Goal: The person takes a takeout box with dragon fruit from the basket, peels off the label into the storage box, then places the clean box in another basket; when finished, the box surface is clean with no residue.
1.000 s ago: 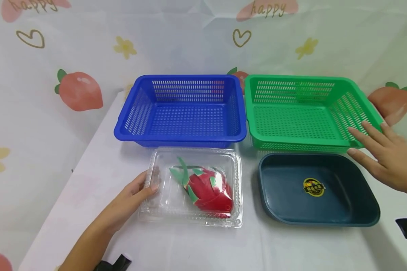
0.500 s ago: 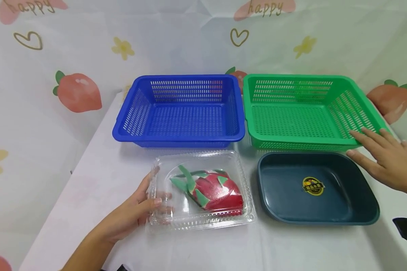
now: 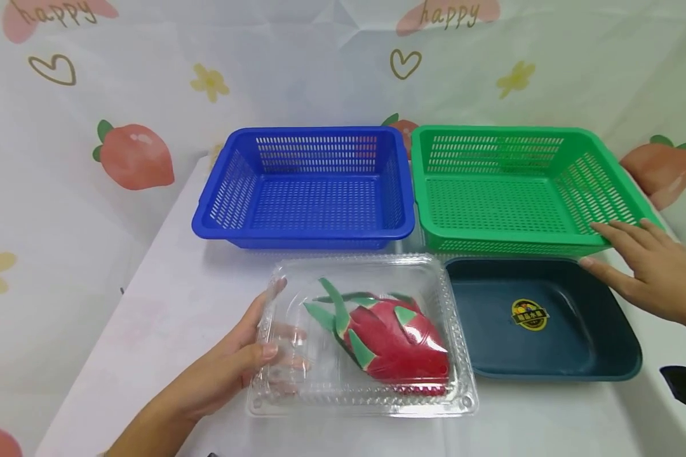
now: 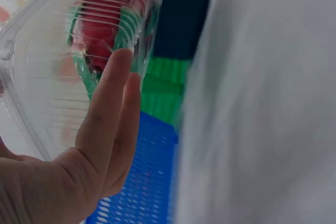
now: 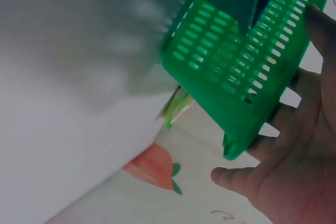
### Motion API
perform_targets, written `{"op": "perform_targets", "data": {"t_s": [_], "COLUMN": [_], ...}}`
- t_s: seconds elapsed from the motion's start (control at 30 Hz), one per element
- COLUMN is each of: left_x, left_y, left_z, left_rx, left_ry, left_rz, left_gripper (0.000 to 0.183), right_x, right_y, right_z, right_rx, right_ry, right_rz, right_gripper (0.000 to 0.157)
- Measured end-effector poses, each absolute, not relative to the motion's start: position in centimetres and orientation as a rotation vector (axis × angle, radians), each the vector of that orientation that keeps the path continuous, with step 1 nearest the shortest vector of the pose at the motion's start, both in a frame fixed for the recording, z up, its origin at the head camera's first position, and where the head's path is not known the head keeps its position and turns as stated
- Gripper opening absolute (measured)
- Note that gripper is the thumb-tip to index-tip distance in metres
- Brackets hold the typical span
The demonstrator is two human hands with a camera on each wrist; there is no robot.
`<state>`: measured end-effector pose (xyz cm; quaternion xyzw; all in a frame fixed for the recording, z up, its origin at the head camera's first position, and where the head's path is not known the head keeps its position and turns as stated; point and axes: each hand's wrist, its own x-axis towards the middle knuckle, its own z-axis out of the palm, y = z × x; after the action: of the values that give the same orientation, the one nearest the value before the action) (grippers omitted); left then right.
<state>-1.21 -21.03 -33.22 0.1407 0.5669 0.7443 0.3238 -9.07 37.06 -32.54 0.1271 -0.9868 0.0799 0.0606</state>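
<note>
My left hand (image 3: 228, 371) grips the left side of a clear plastic clamshell box (image 3: 371, 405), thumb on top and fingers underneath. A dragon fruit (image 3: 397, 339), red with green scales, lies inside it. The box is lifted and overlaps the left edge of a dark teal tray (image 3: 554, 346). From below, the left wrist view shows extended fingers (image 4: 105, 108) against the ridged box. My right hand (image 3: 657, 273) has its fingers spread at the front right corner of a green basket (image 3: 509, 241). In the right wrist view these fingers lie along the basket's rim, curled round nothing.
A blue basket (image 3: 303, 233) stands at the back left beside the green one. The teal tray sits in front of the green basket and bears a round black-and-yellow label (image 3: 529, 315). A printed cloth (image 3: 297, 63) hangs behind the table.
My left hand has lifted the clamshell box and brought it nearer and to the right, over the tray's left edge. The right hand has settled slightly lower at the green basket's corner.
</note>
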Motion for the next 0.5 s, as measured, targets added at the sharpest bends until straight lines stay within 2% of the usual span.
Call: {"op": "perform_targets", "data": {"t_s": [0.3,0.5], "left_x": [-2.8,-4.8], "left_y": [-18.9,-17.7], "left_z": [-29.7,-27.3], "left_rx": [0.432,0.38], "left_ry": [1.537,1.696], "left_rz": [1.958,1.955], "left_gripper": [0.08,0.089], "right_x": [-9.0,-9.0], "right_y": [37.1,37.2], "right_z": [-32.7,-32.9], "right_rx": [0.404,0.45], "right_ry": [-2.996,-2.952], "right_rz": [0.293,0.304], "right_gripper": [0.072,0.07]}}
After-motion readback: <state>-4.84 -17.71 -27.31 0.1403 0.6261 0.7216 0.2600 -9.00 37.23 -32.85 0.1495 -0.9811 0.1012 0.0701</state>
